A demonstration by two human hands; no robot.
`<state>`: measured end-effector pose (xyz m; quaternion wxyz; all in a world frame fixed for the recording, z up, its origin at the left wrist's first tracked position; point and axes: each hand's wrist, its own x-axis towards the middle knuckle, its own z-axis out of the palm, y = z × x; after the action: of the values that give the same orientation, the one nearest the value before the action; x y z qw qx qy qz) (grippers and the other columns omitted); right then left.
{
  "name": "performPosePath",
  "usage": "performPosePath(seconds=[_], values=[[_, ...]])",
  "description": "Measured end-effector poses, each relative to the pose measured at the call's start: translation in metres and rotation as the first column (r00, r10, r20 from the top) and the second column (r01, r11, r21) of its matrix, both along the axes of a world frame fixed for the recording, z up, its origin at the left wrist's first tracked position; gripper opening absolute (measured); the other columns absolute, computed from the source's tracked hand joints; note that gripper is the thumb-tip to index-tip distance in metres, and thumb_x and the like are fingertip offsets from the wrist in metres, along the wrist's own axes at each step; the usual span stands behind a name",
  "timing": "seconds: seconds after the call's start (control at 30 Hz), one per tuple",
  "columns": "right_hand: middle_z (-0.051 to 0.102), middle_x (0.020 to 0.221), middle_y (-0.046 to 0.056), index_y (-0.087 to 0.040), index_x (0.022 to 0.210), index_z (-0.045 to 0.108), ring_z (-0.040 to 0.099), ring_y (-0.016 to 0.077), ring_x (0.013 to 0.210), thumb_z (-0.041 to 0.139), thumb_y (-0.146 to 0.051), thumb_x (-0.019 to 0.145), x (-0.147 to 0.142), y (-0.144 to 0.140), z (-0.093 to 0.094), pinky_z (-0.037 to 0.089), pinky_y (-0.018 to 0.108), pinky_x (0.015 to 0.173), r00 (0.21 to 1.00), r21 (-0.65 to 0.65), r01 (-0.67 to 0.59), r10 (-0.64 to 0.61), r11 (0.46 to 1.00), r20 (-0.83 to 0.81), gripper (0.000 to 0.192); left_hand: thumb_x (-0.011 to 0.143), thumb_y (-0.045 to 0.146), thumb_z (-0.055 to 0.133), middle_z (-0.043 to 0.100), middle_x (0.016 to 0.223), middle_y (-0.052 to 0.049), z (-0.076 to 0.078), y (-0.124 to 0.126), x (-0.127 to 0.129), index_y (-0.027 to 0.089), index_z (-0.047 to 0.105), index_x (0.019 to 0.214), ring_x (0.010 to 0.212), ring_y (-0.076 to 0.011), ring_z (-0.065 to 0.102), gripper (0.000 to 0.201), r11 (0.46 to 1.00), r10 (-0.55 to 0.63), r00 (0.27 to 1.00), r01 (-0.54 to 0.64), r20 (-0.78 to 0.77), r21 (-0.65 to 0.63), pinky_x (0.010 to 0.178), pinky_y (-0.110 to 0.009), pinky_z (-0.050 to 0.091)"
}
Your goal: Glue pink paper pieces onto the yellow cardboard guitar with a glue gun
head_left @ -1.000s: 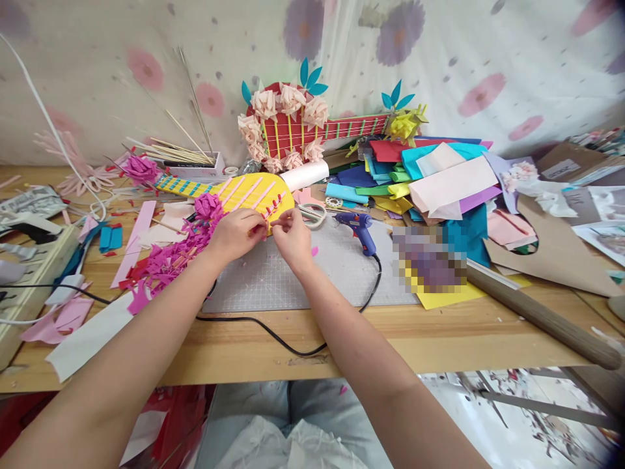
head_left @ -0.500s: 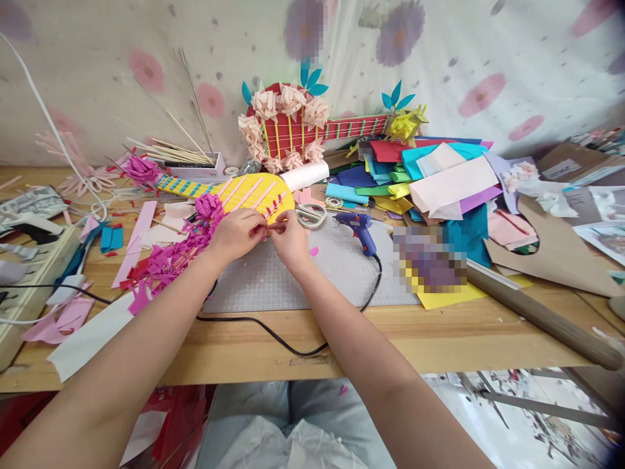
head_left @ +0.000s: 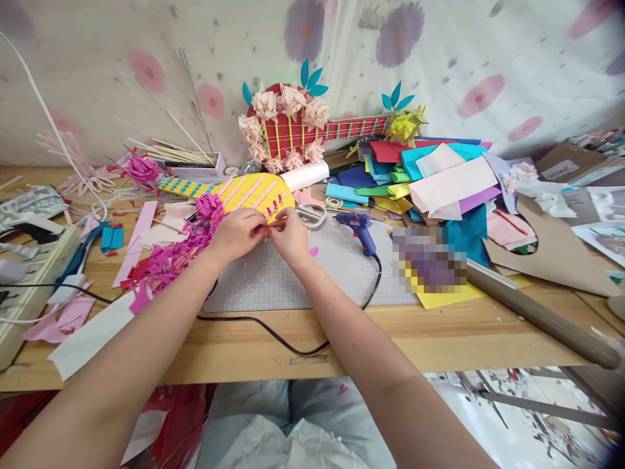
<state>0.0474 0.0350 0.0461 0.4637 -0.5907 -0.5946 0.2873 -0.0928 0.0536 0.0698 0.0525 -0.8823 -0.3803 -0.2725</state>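
Note:
My left hand (head_left: 239,233) and my right hand (head_left: 290,240) meet fingertip to fingertip over the near edge of a yellow toy guitar (head_left: 263,184). Both have their fingers pinched closed. Whatever small thing lies between them is hidden; a speck of red shows by the left fingers. Pink strips and small red pieces cross the guitar's body, and blue strips cross its neck. A magenta paper flower (head_left: 209,210) lies against the body, another flower (head_left: 142,168) sits at the neck's end. Under my hands is a grey cutting mat (head_left: 312,283).
Right of my hands lie scissors (head_left: 312,215) and a blue glue gun (head_left: 360,229), its black cord looping near the table edge. Magenta paper scraps (head_left: 168,260) heap at left. A red flowered guitar (head_left: 295,133) and coloured paper (head_left: 452,176) stand behind. A wooden stick (head_left: 537,312) crosses the right.

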Motion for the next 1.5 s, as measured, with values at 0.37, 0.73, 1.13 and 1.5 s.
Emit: performPosePath(seconds=[0.37, 0.73, 1.13, 1.5], values=[[0.068, 0.082, -0.001, -0.023, 0.090, 0.041, 0.064, 0.0158, 0.078, 0.057, -0.016, 0.068, 0.000, -0.001, 0.001, 0.047, 0.033, 0.078, 1.000, -0.010, -0.014, 0.014, 1.000, -0.014, 0.028, 0.079, 0.021, 0.048, 0.069, 0.089, -0.005, 0.001, -0.002, -0.001, 0.019, 0.065, 0.078, 0.088, -0.0190, 0.062, 0.017, 1.000, 0.002, 1.000, -0.002, 0.023, -0.011, 0.083, -0.033, 0.049], [0.059, 0.073, -0.002, -0.021, 0.083, 0.050, 0.056, 0.0131, 0.065, 0.058, -0.020, 0.067, 0.066, -0.011, -0.002, 0.044, 0.028, 0.066, 0.999, 0.000, 0.048, -0.048, 0.999, 0.020, 0.018, 0.080, 0.018, 0.046, 0.065, 0.093, -0.007, 0.007, -0.018, -0.007, 0.019, 0.058, 0.088, 0.094, -0.0207, 0.059, 0.015, 0.975, 0.166, 0.950, -0.198, 0.266, 0.097, 0.086, -0.035, 0.046], [0.067, 0.080, 0.006, -0.021, 0.081, 0.062, 0.060, 0.0200, 0.075, 0.040, -0.026, 0.085, 0.115, -0.016, -0.026, 0.039, 0.029, 0.066, 0.900, -0.027, 0.092, -0.071, 0.995, 0.429, 0.023, 0.091, 0.031, 0.029, 0.053, 0.058, 0.001, -0.056, -0.054, 0.079, 0.022, 0.041, 0.066, 0.058, -0.0138, 0.052, 0.029, 0.856, 0.062, 0.937, 0.126, 0.342, -0.501, 0.059, -0.028, 0.040], [0.064, 0.079, 0.002, -0.020, 0.078, 0.056, 0.057, 0.0165, 0.073, 0.052, -0.030, 0.081, 0.093, -0.024, -0.031, 0.039, 0.027, 0.064, 0.888, 0.015, -0.027, 0.017, 1.000, 0.460, 0.010, 0.079, 0.022, 0.056, 0.065, 0.092, -0.005, -0.058, -0.051, 0.053, 0.022, 0.053, 0.084, 0.091, -0.0204, 0.057, 0.006, 0.919, 0.154, 0.937, -0.020, 0.312, -0.395, 0.082, -0.037, 0.046]])
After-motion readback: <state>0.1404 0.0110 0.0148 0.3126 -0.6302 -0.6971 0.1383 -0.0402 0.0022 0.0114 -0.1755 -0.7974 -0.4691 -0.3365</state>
